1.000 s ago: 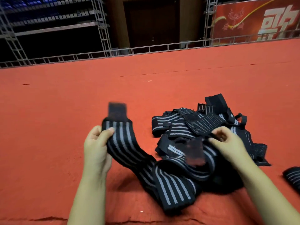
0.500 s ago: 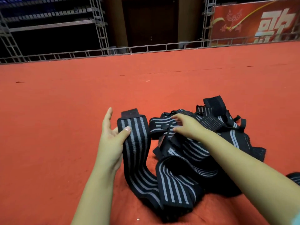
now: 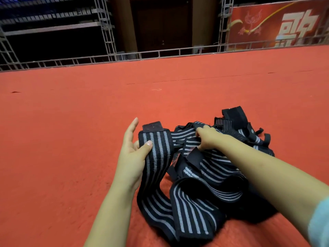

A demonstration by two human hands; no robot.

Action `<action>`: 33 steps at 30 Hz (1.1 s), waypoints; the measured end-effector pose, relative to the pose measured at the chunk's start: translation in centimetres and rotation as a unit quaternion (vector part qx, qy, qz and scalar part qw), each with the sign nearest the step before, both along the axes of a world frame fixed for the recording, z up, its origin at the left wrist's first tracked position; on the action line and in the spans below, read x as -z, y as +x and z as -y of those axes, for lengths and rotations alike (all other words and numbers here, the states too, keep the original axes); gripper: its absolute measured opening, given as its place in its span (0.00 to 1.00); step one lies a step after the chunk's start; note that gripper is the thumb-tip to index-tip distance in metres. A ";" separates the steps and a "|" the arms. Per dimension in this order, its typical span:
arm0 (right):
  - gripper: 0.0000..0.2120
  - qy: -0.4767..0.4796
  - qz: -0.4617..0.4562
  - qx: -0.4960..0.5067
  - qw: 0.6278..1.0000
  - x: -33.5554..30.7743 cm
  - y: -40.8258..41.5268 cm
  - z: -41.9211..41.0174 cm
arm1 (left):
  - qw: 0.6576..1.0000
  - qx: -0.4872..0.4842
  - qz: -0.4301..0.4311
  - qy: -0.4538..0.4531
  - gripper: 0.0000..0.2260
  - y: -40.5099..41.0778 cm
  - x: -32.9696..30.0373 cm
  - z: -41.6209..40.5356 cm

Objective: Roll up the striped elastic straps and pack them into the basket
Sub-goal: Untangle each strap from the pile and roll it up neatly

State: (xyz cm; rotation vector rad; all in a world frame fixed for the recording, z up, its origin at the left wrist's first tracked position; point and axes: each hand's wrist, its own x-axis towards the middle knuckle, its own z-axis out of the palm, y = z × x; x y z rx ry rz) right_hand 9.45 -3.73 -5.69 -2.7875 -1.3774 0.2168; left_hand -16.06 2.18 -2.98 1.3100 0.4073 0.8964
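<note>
Red carpet (image 3: 71, 139) covers a wide floor that runs back to a low metal railing (image 3: 124, 57). Behind the railing stand metal truss towers (image 3: 106, 27), a dark wooden door (image 3: 162, 22) and, at the far right, a red banner (image 3: 277, 25) with large pale characters.

On the carpet, right of centre and close to the viewer, lies a tangled pile of straps (image 3: 231, 157), black with grey stripes. Several plain black ends stick up at the back of the pile.

A person's two bare forearms reach in from the bottom edge. The left hand (image 3: 132, 154) holds one strap (image 3: 156, 157) near its end: the thumb presses across the striped front while the fingers stretch out straight behind it, so the strap is pinched between thumb and palm. That strap's plain black tab (image 3: 152, 126) stands upright above the thumb, and the rest of it hangs down and folds in loops onto the carpet at the near edge of the pile.

The right hand (image 3: 207, 138) reaches over the pile with fingers curled down into the straps near its middle, gripping a fold of them. A pale blue sleeve (image 3: 320, 223) shows at the lower right edge.
</note>
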 end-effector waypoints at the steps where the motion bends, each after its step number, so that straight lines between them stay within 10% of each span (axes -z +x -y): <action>1: 0.26 0.001 -0.015 0.007 1.000 0.1 0.2 0.3 | 1.000 0.001 -0.002 0.001 0.30 0.0 0.0 0.1; 7: 0.22 0.022 -0.065 -0.009 0.998 0.3 0.8 1.5 | 1.000 0.004 -0.001 0.007 0.29 -0.5 -0.4 0.4; 13: 0.07 0.261 -0.067 0.008 0.963 -4.2 1.2 2.2 | 1.000 -0.019 0.007 0.006 0.27 0.2 -0.7 0.4; 22: 0.02 0.631 -0.289 -0.037 0.719 -17.4 -3.6 0.9 | 0.993 -0.100 -0.037 0.056 0.12 2.7 -3.1 0.4; 29: 0.16 0.674 -0.416 -0.059 0.608 -21.9 -7.1 0.1 | 0.975 -0.054 -0.112 0.184 0.38 5.3 -5.1 2.0; 33: 0.12 0.643 -0.486 -0.056 0.590 -20.9 -7.5 -0.6 | 0.990 -0.024 -0.053 0.132 0.14 8.0 -4.8 3.3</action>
